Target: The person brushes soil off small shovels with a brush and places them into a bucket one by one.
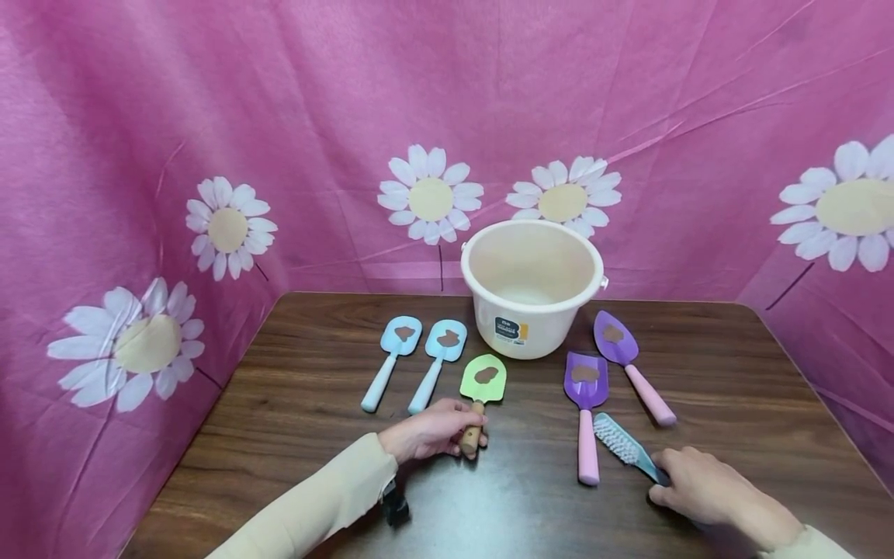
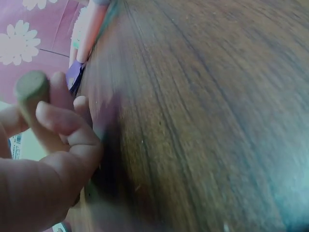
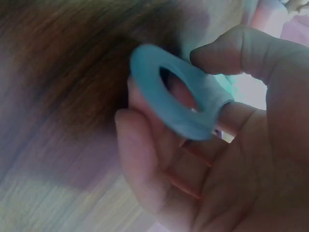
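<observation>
My left hand [image 1: 438, 429] grips the wooden handle [image 1: 471, 431] of a green toy shovel [image 1: 494, 386], whose blade carries a brown patch and points toward the bucket. In the left wrist view the handle's rounded end [image 2: 33, 83] sticks out past the fingers. At the right, my right hand [image 1: 705, 485] holds a blue scrub brush [image 1: 639, 454] by its handle, white bristles [image 1: 615, 439] showing and its head beside a pink shovel handle. The right wrist view shows the brush's looped handle end [image 3: 159, 92] between thumb and fingers.
A white bucket [image 1: 534, 303] stands at the back middle. Left of the green shovel lie two light-blue shovels, one [image 1: 380, 380] farther left and one [image 1: 427, 382] nearer. On the right are a purple square-bladed shovel [image 1: 587, 450] and a purple pointed one [image 1: 649, 394], both pink-handled, with brown patches.
</observation>
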`<state>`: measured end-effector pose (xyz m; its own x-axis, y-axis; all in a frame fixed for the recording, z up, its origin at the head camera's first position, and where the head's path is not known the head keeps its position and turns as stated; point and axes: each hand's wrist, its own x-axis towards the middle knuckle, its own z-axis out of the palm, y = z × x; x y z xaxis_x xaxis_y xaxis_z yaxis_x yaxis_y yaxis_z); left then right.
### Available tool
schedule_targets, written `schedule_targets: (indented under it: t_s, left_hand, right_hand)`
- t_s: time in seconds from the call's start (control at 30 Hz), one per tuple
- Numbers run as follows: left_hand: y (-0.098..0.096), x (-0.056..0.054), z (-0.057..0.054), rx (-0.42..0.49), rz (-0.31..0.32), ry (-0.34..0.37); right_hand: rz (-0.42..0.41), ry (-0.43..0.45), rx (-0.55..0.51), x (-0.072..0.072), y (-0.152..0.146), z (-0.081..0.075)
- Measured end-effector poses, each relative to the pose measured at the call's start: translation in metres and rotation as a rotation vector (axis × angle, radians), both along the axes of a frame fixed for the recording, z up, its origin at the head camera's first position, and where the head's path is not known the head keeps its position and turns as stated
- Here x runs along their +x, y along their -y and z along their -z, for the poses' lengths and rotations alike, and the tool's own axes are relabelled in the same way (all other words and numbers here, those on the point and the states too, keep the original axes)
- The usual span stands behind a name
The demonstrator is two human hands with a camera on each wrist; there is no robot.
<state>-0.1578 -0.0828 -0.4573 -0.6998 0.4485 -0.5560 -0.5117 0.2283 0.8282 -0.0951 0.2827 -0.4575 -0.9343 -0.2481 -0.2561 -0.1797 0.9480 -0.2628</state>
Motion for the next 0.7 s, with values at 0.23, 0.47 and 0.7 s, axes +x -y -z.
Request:
schedule_targets:
  t_s: [0.23,0.47,0.7]
  left_hand:
    - [-0.003,-0.003,0.003,-0.011,-0.006,-0.012]
    - [0.001,-0.005,0.004,0.011,-0.009,-0.01]
    - [0.004,-0.006,-0.002,0.032,0.043,0.007]
  right_hand:
    - [0.023,-0.014,-0.049,0.001,0.004,-0.012]
    - [0.026,-0.107,-0.067,0.003,0.004,-0.025]
    - [-0.017,-0.189,-0.113,0.0,-0.002,-0.029]
